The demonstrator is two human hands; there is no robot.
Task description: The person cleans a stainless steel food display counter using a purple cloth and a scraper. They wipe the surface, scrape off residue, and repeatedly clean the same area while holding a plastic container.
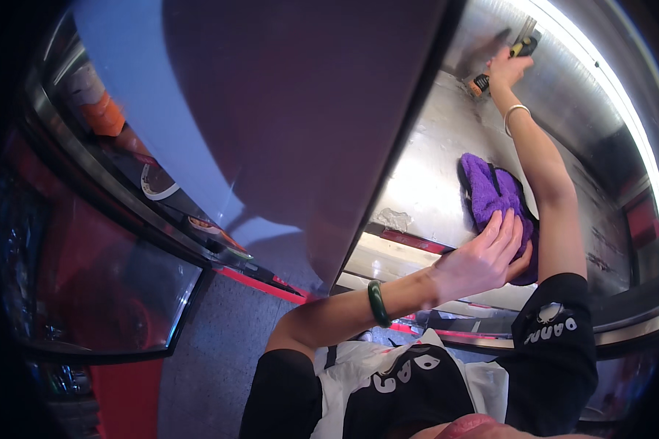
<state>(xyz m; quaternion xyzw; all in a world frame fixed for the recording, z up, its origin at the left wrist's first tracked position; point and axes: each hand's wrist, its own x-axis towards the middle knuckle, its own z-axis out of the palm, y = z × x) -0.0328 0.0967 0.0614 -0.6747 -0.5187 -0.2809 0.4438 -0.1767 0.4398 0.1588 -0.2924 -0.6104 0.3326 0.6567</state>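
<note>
A purple cloth (pixel 494 194) lies against a shiny steel wall (pixel 432 168) at right of centre in the frame. The left hand (pixel 490 252) rests flat on the cloth's lower end, fingers spread and open, a green bangle (pixel 377 302) on its wrist. In the upper right, well apart from the cloth, the right hand (pixel 507 69) is closed around a scraper (pixel 501 62) with a yellow and black handle, its end against the same steel; a thin bracelet (pixel 515 113) circles that wrist. The steel is smeared and bright under a strip light (pixel 622 95). A dark door panel (pixel 285 124) fills the upper centre, with grey floor (pixel 220 344) at lower left.
</note>
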